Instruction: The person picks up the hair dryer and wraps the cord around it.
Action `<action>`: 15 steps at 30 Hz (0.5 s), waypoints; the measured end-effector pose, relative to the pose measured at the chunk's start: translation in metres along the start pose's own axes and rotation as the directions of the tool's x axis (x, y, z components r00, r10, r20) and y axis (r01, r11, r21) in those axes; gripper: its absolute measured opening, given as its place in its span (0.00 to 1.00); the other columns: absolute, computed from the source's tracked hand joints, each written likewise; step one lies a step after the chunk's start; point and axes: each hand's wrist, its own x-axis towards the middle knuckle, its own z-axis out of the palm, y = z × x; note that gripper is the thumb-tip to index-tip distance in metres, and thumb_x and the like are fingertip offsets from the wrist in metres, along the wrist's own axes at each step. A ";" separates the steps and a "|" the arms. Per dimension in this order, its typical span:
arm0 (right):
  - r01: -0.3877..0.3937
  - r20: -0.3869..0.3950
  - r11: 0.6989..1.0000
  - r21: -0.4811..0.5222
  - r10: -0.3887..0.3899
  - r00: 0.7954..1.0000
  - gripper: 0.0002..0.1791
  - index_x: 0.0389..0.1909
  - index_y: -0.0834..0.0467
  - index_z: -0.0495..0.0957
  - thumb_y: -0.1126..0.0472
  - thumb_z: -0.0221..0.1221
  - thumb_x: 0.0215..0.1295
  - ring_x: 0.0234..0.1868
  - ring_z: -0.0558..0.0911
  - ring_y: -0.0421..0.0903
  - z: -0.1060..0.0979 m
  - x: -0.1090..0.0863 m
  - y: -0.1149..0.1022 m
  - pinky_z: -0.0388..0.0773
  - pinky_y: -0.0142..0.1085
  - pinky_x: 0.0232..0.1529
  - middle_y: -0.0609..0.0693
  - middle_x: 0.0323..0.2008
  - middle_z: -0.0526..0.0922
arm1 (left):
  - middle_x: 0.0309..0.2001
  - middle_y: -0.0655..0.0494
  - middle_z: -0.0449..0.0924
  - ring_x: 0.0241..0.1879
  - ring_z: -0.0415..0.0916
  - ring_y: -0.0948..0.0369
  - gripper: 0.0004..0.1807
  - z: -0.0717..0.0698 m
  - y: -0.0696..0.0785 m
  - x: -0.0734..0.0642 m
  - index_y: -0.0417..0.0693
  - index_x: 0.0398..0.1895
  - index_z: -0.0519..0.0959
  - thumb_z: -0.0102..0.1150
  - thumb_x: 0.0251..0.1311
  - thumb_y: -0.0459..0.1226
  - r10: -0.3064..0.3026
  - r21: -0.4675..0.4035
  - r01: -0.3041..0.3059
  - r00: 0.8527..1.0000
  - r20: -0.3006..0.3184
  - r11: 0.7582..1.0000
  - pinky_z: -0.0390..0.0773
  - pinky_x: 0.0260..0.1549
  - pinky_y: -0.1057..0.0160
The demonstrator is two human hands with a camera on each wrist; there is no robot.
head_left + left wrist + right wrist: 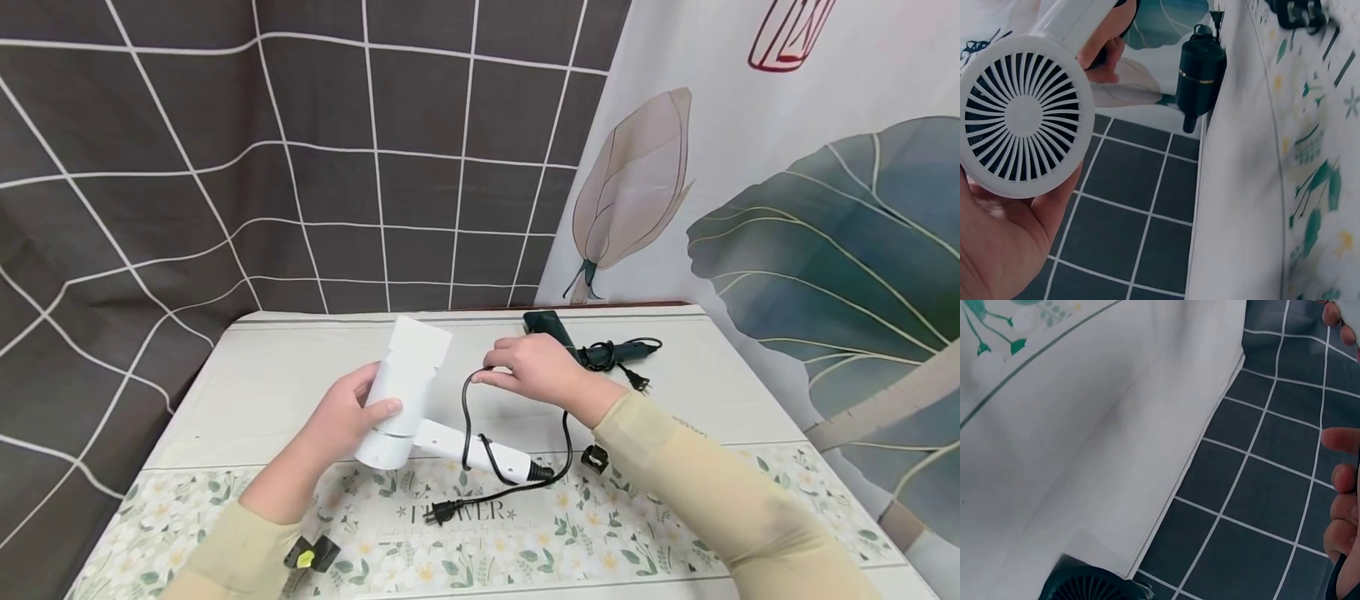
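Note:
A white hair dryer (408, 379) is gripped round its barrel by my left hand (337, 421), thumb across the front. Its handle (480, 450) points to the right, low over the table. In the left wrist view the round slotted grille (1022, 115) faces the camera above the palm (1004, 250). My right hand (536, 367) pinches the black power cord (466, 417) above the handle. The cord loops round the handle, and its plug (444, 511) hangs toward the front. In the right wrist view the right fingers (1342, 506) are curled at the edge.
A dark green hair dryer (551, 325) with its cord bundled round the handle lies at the back right of the table. The table cover (262, 358) is white with a floral band. A dark grid curtain (420, 167) and a leaf-print curtain (810, 250) hang behind.

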 end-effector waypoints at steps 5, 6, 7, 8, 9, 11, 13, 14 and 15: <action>0.087 -0.056 0.996 -0.032 -0.089 0.994 0.22 0.29 0.48 0.84 0.37 0.53 0.70 0.19 0.71 0.35 -0.003 0.003 0.003 0.69 0.30 0.19 0.39 0.23 0.75 | 0.56 0.36 0.77 0.53 0.78 0.41 0.34 -0.009 0.002 -0.001 0.35 0.69 0.65 0.62 0.63 0.39 0.031 0.035 -0.032 0.999 0.039 0.999 0.82 0.46 0.48; 0.102 -0.061 0.994 -0.033 -0.104 0.993 0.22 0.30 0.48 0.84 0.37 0.52 0.71 0.20 0.72 0.35 -0.004 0.004 0.003 0.69 0.30 0.20 0.39 0.23 0.75 | 0.56 0.36 0.77 0.53 0.78 0.41 0.34 -0.011 0.002 -0.001 0.35 0.69 0.65 0.62 0.62 0.39 0.038 0.038 -0.039 0.998 0.045 0.998 0.82 0.46 0.48; 0.113 -0.062 0.993 -0.027 -0.115 0.991 0.20 0.31 0.48 0.84 0.39 0.53 0.71 0.21 0.72 0.35 -0.004 0.005 0.003 0.70 0.30 0.21 0.39 0.24 0.75 | 0.56 0.36 0.77 0.54 0.78 0.41 0.34 -0.012 0.002 -0.002 0.35 0.69 0.65 0.62 0.62 0.39 0.045 0.037 -0.046 0.998 0.050 0.998 0.82 0.47 0.47; 0.120 -0.062 0.993 -0.016 -0.120 0.991 0.18 0.33 0.49 0.84 0.41 0.56 0.71 0.22 0.73 0.35 -0.004 0.006 0.002 0.71 0.30 0.22 0.39 0.25 0.76 | 0.56 0.36 0.77 0.54 0.78 0.41 0.33 -0.013 0.003 -0.002 0.35 0.69 0.66 0.62 0.62 0.38 0.052 0.034 -0.054 0.997 0.051 0.998 0.82 0.47 0.47; 0.119 -0.056 0.993 -0.004 -0.119 0.991 0.15 0.35 0.49 0.85 0.44 0.58 0.70 0.23 0.74 0.34 -0.004 0.007 0.001 0.72 0.30 0.23 0.40 0.27 0.77 | 0.55 0.36 0.78 0.54 0.78 0.41 0.33 -0.013 0.003 -0.002 0.34 0.68 0.66 0.62 0.62 0.38 0.060 0.028 -0.061 0.997 0.052 0.998 0.81 0.48 0.46; 0.101 -0.033 0.994 0.028 -0.100 0.994 0.09 0.39 0.49 0.85 0.49 0.61 0.68 0.25 0.75 0.34 -0.004 0.009 -0.001 0.73 0.30 0.25 0.40 0.30 0.78 | 0.55 0.36 0.78 0.54 0.78 0.41 0.33 -0.014 0.004 -0.002 0.34 0.68 0.65 0.61 0.62 0.38 0.075 0.013 -0.076 0.996 0.052 0.997 0.81 0.48 0.45; 0.065 0.002 0.996 0.055 -0.065 0.998 0.08 0.41 0.48 0.84 0.50 0.61 0.69 0.26 0.76 0.33 -0.003 0.009 -0.003 0.73 0.30 0.26 0.39 0.32 0.79 | 0.55 0.35 0.78 0.53 0.78 0.41 0.33 -0.014 0.005 -0.002 0.32 0.68 0.65 0.60 0.62 0.38 0.090 -0.011 -0.089 0.995 0.047 0.996 0.81 0.49 0.45; 0.046 0.020 0.997 0.067 -0.047 0.999 0.09 0.42 0.47 0.84 0.50 0.60 0.70 0.27 0.76 0.33 -0.002 0.009 -0.004 0.73 0.31 0.27 0.39 0.33 0.79 | 0.55 0.34 0.78 0.53 0.78 0.41 0.33 -0.013 0.005 -0.002 0.32 0.68 0.65 0.59 0.62 0.37 0.094 -0.021 -0.093 0.995 0.041 0.995 0.81 0.49 0.45; 0.027 0.043 0.997 0.074 -0.030 0.999 0.09 0.43 0.47 0.84 0.49 0.59 0.71 0.27 0.76 0.33 -0.001 0.009 -0.005 0.74 0.31 0.27 0.38 0.33 0.79 | 0.55 0.34 0.78 0.53 0.78 0.41 0.32 -0.012 0.006 -0.002 0.31 0.68 0.65 0.58 0.62 0.37 0.097 -0.034 -0.096 0.995 0.036 0.995 0.80 0.49 0.45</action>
